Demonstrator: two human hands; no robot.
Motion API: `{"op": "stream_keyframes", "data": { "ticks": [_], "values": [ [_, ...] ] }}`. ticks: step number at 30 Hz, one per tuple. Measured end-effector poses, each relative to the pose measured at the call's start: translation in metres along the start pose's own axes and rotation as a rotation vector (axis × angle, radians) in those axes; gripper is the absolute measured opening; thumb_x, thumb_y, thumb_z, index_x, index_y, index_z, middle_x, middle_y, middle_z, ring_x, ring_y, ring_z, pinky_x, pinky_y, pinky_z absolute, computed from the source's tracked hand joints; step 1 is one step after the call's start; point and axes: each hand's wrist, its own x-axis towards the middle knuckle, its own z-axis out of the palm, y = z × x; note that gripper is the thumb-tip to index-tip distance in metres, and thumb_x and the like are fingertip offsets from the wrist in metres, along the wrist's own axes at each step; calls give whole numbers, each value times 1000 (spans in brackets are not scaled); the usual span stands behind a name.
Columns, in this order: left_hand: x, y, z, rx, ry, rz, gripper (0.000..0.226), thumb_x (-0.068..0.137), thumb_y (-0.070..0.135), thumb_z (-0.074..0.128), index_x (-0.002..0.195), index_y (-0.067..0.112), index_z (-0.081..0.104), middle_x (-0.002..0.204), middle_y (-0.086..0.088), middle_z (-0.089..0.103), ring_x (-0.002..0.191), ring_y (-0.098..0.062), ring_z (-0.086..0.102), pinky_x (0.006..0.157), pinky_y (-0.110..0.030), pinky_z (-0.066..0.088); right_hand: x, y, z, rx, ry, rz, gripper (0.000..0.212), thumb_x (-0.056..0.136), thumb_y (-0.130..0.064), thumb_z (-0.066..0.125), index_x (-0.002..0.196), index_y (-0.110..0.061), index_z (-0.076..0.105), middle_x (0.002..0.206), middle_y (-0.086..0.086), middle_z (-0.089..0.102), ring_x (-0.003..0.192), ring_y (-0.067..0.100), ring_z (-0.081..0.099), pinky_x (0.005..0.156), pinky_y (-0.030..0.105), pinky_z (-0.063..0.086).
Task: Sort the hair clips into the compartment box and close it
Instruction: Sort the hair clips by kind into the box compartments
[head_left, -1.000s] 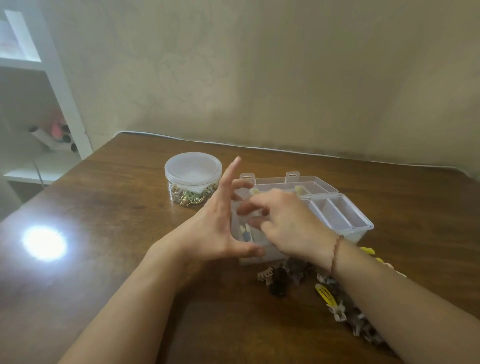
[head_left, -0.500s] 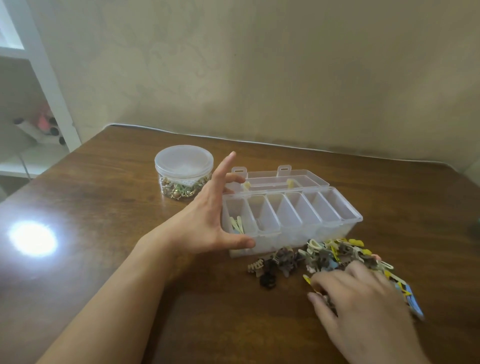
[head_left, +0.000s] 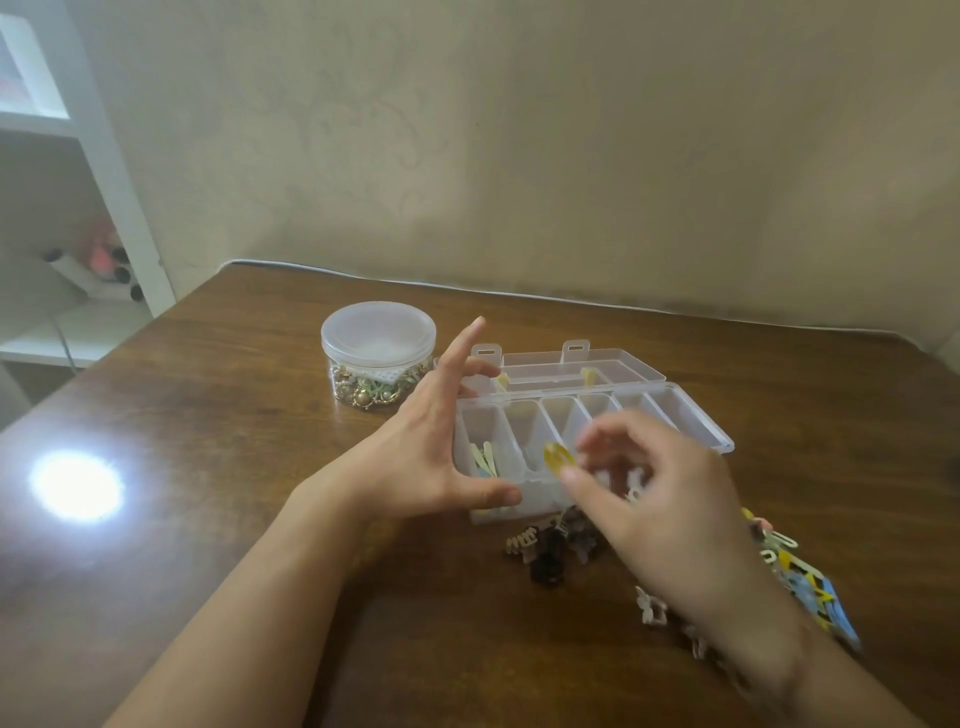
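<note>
Lifted off the loose pile since half a second ago and now over the box: right hand, blurred with motion, pinching a small yellow clip between thumb and fingertips, just above the second or third compartment from the left of the compartment box. Which of the two, hard to say. Unchanged in that time: left hand, fingers straight and spread, thumb pressed to the box's near-left corner, index raised, steadying rather than gripping.

Box toward the middle of the surface, lid folded open behind it toward the far edge, two latch tabs up. A few pale clips already in the leftmost compartment; other compartments apparently bare, though partly hidden by the right hand. Loose clips heaped just in front of the box and trailing toward the near-right edge, dark claw types among them, plus something blue and yellow.

Judging from this: sorting barely begun, one more clip about to drop, closing a long way off.

Left of the box, a lidded round jar of small trinkets. No readable brand, label or writing anywhere.
</note>
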Motion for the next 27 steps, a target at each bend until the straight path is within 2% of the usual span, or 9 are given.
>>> {"op": "stream_keyframes", "data": {
  "ticks": [3,6,8,12,16,18,20,23,27],
  "values": [
    [-1,1,0,-2,3,-1,133,65,59,83,153,47,-16,143,12,37,133,-7,41,115,-29,33,33,-11,22,18,-35,-39,10,82,-24,73,81,-29,64,72,-14,65,71,1,60,59,16,49],
    [-1,-1,0,-6,0,-5,135,67,52,88,153,46,-15,143,12,36,134,-4,40,114,-27,33,42,-5,36,-65,-134,-53,0,87,-29,67,87,-29,67,78,-16,66,77,-2,61,64,11,48],
    [-1,-1,0,3,0,0,135,68,49,89,154,46,-15,144,10,36,133,-5,41,114,-28,34,40,2,29,-50,-113,-87,4,89,-25,66,88,-26,69,80,-16,66,81,-2,60,68,9,46],
    [-1,0,-1,4,-12,-1,133,66,56,86,152,50,-16,144,13,35,132,-7,41,114,-33,36,31,26,-15,0,18,-64,10,86,-15,69,88,-24,71,79,-11,69,76,1,61,64,11,47],
    [0,1,-1,9,-18,0,129,65,63,81,152,51,-14,144,14,36,132,-7,41,115,-39,37,8,54,-40,-289,-74,-69,14,82,-18,73,89,-30,72,70,-16,65,63,6,59,55,20,52],
    [0,1,-1,9,-21,-3,128,66,63,81,151,52,-14,144,14,36,133,-8,41,116,-41,37,-3,62,-37,-482,-150,-164,14,81,-23,75,90,-33,72,78,-21,67,68,-1,60,58,23,54],
    [0,1,-1,10,-23,-3,126,65,64,80,151,53,-13,144,15,35,134,-9,41,116,-42,37,-7,65,-30,-600,-188,-273,13,79,-27,73,91,-31,73,88,-20,70,78,6,64,63,31,56],
    [0,2,-1,10,-18,-5,125,65,65,79,151,53,-12,144,14,36,134,-9,40,116,-42,36,-8,69,-24,-750,-245,-419,20,75,-25,72,95,-29,73,94,-17,71,75,13,59,58,32,52],
    [-1,3,-2,11,-24,-14,124,66,65,78,150,55,-12,144,15,35,135,-9,39,117,-43,36,-8,67,-22,-821,-246,-378,28,67,-25,75,94,-29,68,77,-14,68,67,16,57,53,32,49]
  ]
}}
